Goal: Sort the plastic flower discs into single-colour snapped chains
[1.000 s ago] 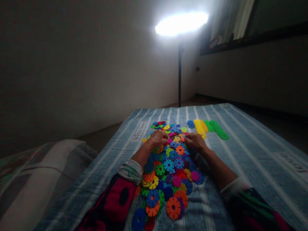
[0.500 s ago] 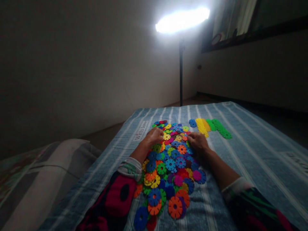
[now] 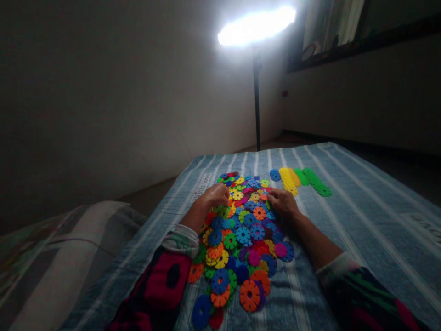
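Observation:
A heap of flat, slotted plastic discs (image 3: 241, 234) in many colours lies on a blue striped sheet (image 3: 347, 216). My left hand (image 3: 214, 196) rests on the heap's far left side, fingers curled down onto the discs. On the heap's far right side my right hand (image 3: 282, 202) has its fingers bent onto the pieces too. What either hand pinches is hidden. Beyond the right hand lie sorted rows: a blue disc (image 3: 274, 174), a yellow row (image 3: 287, 180), an orange piece and a green row (image 3: 315, 183).
A bright lamp (image 3: 257, 25) on a dark pole (image 3: 257, 110) stands behind the sheet against the wall. A striped pillow or blanket (image 3: 58, 257) lies at the left. A dark window ledge (image 3: 365, 41) runs along the right wall.
My left hand has slid a little left and back across the heap. The right hand has stayed nearly in place. The view has shifted slightly.

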A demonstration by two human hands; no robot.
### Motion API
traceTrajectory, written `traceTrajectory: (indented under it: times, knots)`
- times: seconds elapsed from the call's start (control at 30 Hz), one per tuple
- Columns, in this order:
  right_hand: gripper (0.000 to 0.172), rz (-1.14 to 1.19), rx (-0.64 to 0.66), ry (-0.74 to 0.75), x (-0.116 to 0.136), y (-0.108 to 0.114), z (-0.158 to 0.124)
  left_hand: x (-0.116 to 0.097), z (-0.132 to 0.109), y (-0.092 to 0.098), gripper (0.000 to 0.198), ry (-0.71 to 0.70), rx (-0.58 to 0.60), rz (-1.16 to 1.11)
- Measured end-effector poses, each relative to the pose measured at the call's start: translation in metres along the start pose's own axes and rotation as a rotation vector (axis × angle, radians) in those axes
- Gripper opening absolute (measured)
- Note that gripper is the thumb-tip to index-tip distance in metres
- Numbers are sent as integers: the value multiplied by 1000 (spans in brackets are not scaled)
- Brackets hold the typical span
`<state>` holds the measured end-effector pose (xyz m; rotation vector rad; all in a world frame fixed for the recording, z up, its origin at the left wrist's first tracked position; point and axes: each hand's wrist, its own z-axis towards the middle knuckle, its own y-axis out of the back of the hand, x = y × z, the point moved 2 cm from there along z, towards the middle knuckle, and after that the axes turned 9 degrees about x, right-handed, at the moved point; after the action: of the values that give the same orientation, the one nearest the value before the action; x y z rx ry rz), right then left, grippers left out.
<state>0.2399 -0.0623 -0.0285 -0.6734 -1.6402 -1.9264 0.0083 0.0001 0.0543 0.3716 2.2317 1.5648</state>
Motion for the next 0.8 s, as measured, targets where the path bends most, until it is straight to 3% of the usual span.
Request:
traceTrajectory:
  times: [0.23,0.43,0.67,0.8]
  knots:
    - [27,11,3,-5,-2,0,1,-3,-18,5,27,5,44,39]
    - [27,8,17,6,-1,0,0,-1,-19,1,36,32,120,82]
    - [26,-5,11,1,-3,-1,0,3,-16,-4,21,-52,111,29]
    - [27,-11,2,7,-4,-2,0,1,-17,-8,15,-59,39,14]
